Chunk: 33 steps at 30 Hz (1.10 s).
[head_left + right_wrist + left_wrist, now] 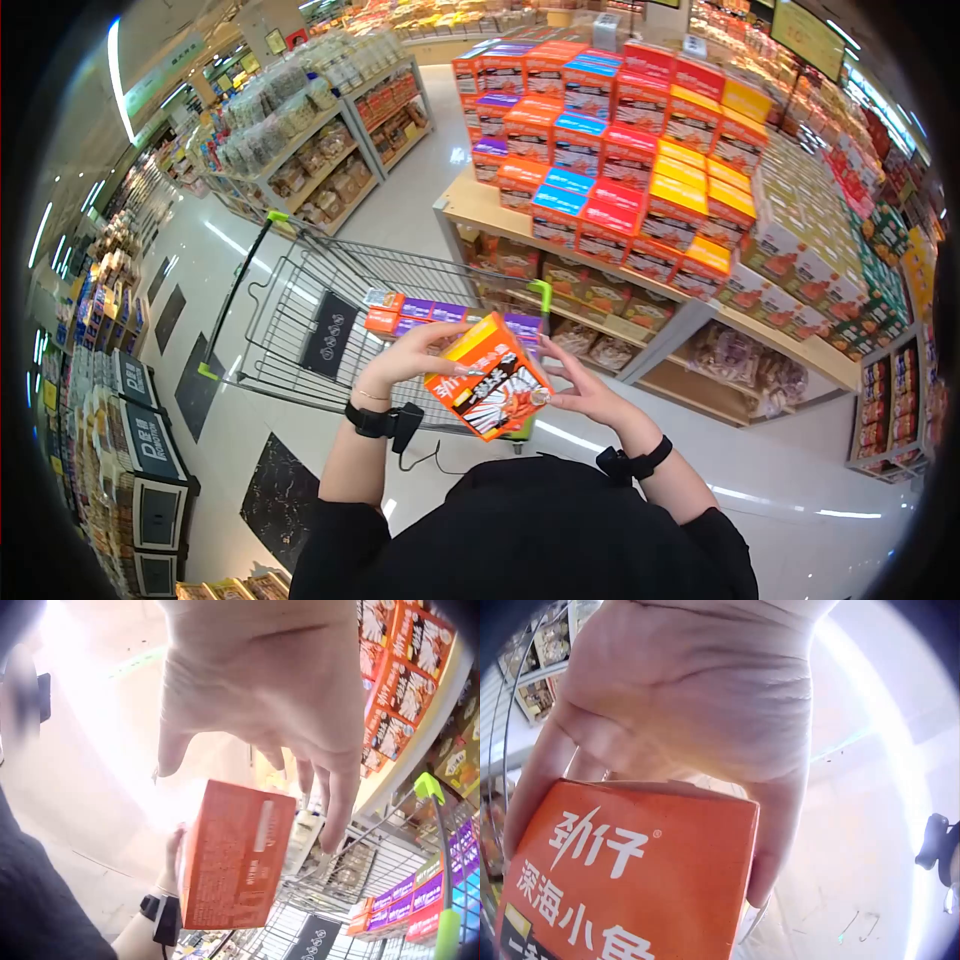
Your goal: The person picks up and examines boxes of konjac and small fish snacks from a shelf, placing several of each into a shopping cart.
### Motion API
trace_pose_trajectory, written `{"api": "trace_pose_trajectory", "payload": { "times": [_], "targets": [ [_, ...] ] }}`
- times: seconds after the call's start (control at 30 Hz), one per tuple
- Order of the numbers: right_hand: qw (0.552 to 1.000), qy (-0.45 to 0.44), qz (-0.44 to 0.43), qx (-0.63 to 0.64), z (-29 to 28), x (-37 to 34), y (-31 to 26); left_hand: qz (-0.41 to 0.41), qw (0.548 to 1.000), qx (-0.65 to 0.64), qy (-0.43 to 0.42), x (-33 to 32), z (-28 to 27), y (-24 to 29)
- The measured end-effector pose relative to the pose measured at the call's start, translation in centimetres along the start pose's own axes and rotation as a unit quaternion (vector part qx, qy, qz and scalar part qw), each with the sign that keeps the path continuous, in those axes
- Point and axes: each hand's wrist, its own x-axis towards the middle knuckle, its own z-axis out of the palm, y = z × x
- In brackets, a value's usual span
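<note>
An orange box with a yellow side (490, 385) is held up in front of the body by the left hand (405, 358). In the left wrist view that hand (690, 697) grips the orange box (641, 862), with thumb and fingers on opposite sides. The right hand (592, 392) is at the box's right edge, its fingers spread. Seen from the right wrist, the right hand (262, 690) has its fingers apart around the end of the box (236, 855), with a gap visible between them; whether a fingertip touches it, I cannot tell.
A shopping cart (330, 335) stands ahead, with purple and orange boxes (430, 312) in it. Beyond it on the right, a display shelf (590, 268) carries stacked orange, red, blue and yellow boxes (630, 150). More shelves (330, 150) stand at the back left.
</note>
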Motion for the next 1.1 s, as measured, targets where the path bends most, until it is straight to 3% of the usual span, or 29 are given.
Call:
{"api": "trace_pose_trajectory", "payload": {
  "times": [0.03,0.07,0.17,0.23,0.3,0.43,0.6,0.7,0.8,0.87,0.9,0.97,1.0,1.03,1.1],
  "targets": [
    [0.998,-0.022,-0.002,0.061,-0.2,-2.4,-2.1,0.001,0.999,-0.046,-0.011,1.0,2.6,0.9],
    [0.999,0.030,0.043,-0.002,-0.2,-4.7,-4.3,0.059,0.998,0.012,-0.023,2.9,4.5,-0.9],
    [0.992,0.120,0.024,0.005,-3.3,-10.9,-0.8,0.013,1.000,0.018,-0.021,6.1,12.2,2.7],
    [0.985,0.174,0.005,0.018,-4.3,-15.5,-0.1,0.039,0.991,-0.129,0.020,8.1,17.7,2.4],
    [0.956,0.281,-0.035,0.080,-5.3,-19.9,1.2,0.024,0.947,-0.318,0.038,9.0,23.2,1.9],
    [0.916,0.384,-0.045,0.104,-6.5,-26.8,3.0,-0.040,0.933,-0.342,-0.104,9.7,33.5,-0.1],
    [0.896,0.431,-0.027,0.104,-7.2,-33.0,4.7,-0.025,0.931,-0.345,-0.118,10.9,40.5,-0.8],
    [0.902,0.429,-0.005,0.036,-7.3,-34.9,3.9,-0.032,0.938,-0.326,-0.115,11.1,42.3,-0.5],
    [0.899,0.424,0.024,0.105,-7.7,-35.6,3.4,-0.049,0.948,-0.298,-0.099,10.7,42.8,0.4],
    [0.836,0.434,0.047,0.333,-8.2,-35.6,3.3,-0.048,0.959,-0.264,-0.096,10.3,42.6,1.1],
    [0.837,0.430,0.047,0.333,-8.4,-35.5,3.4,-0.029,0.960,-0.255,-0.114,10.0,42.5,1.8],
    [0.791,0.352,-0.013,0.500,-9.1,-35.3,3.8,-0.010,0.960,-0.249,-0.128,9.3,42.0,3.3],
    [0.789,0.250,-0.029,0.561,-9.8,-35.5,4.4,0.020,0.963,-0.234,-0.134,8.9,41.3,4.1],
    [0.752,0.179,-0.072,0.630,-9.8,-35.1,5.1,0.049,0.965,-0.219,-0.139,8.6,40.8,4.3],
    [0.642,0.117,-0.070,0.755,-9.4,-34.4,5.3,0.086,0.966,-0.219,-0.108,8.2,40.1,3.8]
  ]
}}
